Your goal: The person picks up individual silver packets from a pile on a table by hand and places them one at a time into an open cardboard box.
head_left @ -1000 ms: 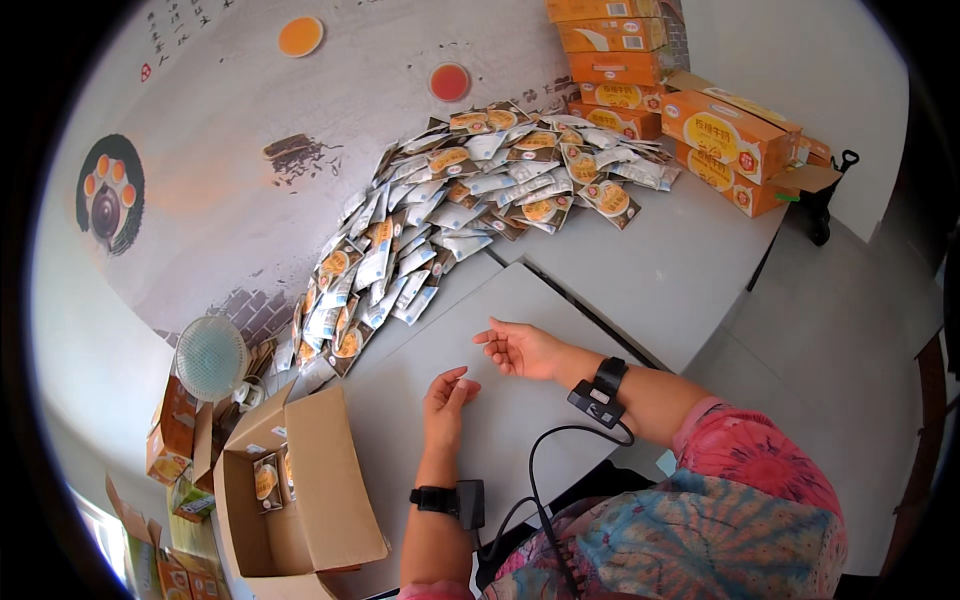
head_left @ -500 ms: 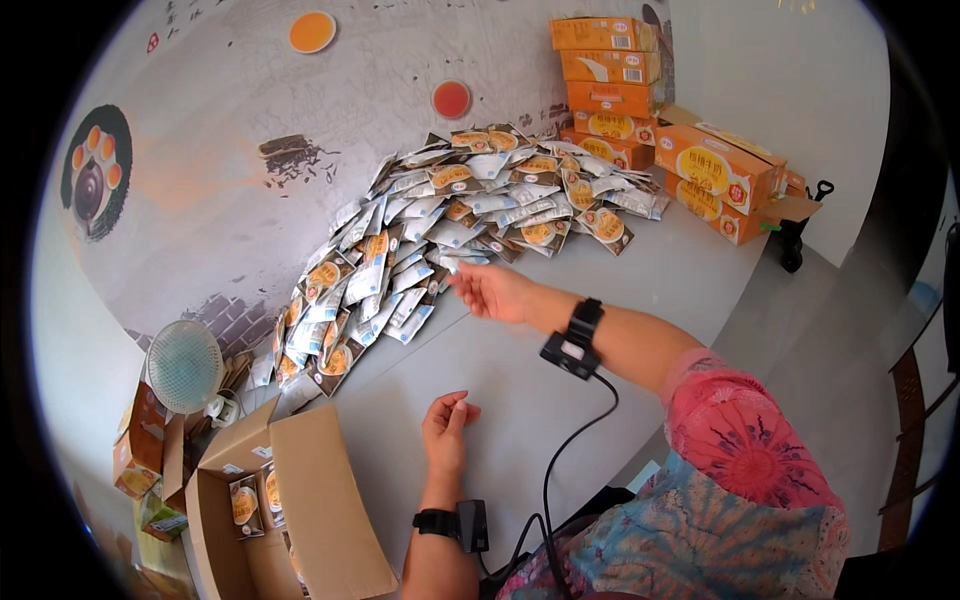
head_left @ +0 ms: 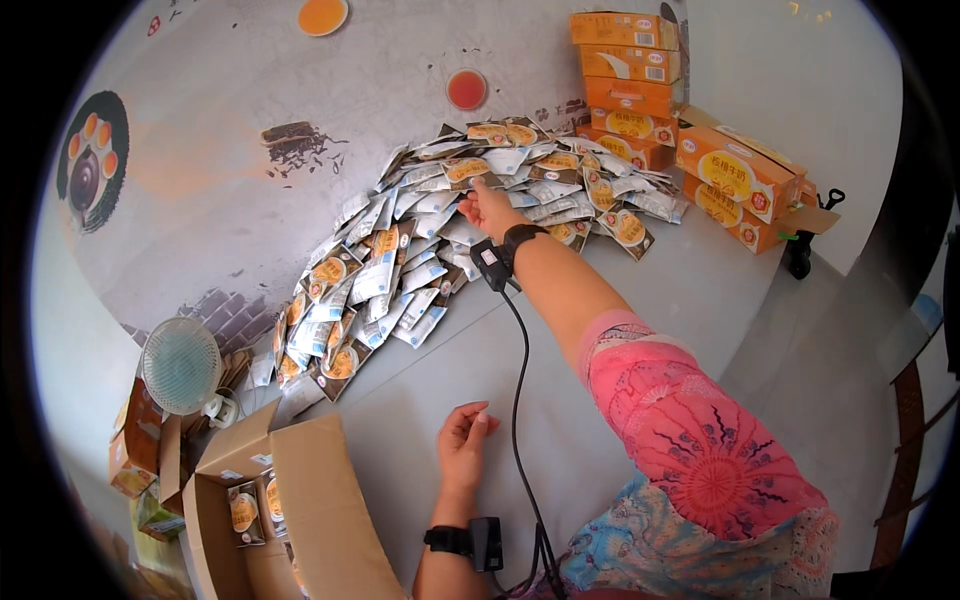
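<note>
A large heap of flat sealed packets (head_left: pixel 408 268), brown with an orange printed bowl on one side and whitish on the other, lies on the grey table (head_left: pixel 560 340) against the wall. My right hand (head_left: pixel 490 212) reaches over the middle of the heap. Its fingertips are closed at the lower edge of a brown-and-orange packet (head_left: pixel 464 170) on top. Part of that grip is hidden by the hand itself. Lower down, my left hand (head_left: pixel 462 440) hovers over the table, its fingers curled in and the thumb against them, with nothing visible in it.
An open cardboard box (head_left: pixel 325 500) with a few packets inside stands at the lower left, one flap folded toward me. Behind it is a small fan (head_left: pixel 181 366). Orange cartons (head_left: pixel 735 175) are stacked at the far right. A black cable (head_left: pixel 522 400) hangs from my right wrist.
My right hand has moved away from me, from the heap's near edge to a packet on top. My left hand stays curled in nearly the same place. The view has shifted slightly.
</note>
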Motion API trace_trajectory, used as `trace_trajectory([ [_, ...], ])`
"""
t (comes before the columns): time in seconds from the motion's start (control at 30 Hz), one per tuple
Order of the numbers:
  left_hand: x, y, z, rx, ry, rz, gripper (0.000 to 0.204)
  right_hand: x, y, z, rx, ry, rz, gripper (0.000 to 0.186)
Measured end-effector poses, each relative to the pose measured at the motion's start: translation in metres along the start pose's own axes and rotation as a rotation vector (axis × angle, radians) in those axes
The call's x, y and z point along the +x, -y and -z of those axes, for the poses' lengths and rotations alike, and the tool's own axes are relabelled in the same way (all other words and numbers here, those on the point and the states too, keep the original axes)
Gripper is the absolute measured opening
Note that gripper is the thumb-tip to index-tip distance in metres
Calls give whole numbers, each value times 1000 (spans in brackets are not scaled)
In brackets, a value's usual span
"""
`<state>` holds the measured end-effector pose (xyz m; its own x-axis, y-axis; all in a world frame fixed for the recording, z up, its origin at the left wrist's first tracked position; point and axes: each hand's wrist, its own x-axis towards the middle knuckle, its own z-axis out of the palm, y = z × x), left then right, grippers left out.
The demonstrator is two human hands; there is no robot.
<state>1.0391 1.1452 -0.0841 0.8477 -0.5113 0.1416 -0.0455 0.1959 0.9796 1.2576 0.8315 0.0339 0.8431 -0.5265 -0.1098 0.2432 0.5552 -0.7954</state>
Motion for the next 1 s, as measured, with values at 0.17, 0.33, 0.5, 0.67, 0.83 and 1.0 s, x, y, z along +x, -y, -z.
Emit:
trace_trajectory([
  [0.17, 2, 2, -2, -11, 31, 23, 17, 9, 8, -5, 60, -38, 35, 26],
  [0.33, 3, 4, -4, 13, 11, -16, 16, -29, 12, -4, 196, 48, 221, 16],
  [0.5, 2, 1, -1, 4, -15, -22, 17, -118, -3, 7, 286, 110, -18, 14],
  [0.67, 0, 0, 8, -289, -52, 30, 37, -212, -29, 38, 304, 438, -346, 17],
  [0.83, -3, -8, 26, -746, 49, 212, 68, -257, -45, 75, 131, 552, -536, 20],
  [1.0, -13, -36, -3, -841, 130, 375, 81, -254, -68, 106, -57, 640, -564, 21],
])
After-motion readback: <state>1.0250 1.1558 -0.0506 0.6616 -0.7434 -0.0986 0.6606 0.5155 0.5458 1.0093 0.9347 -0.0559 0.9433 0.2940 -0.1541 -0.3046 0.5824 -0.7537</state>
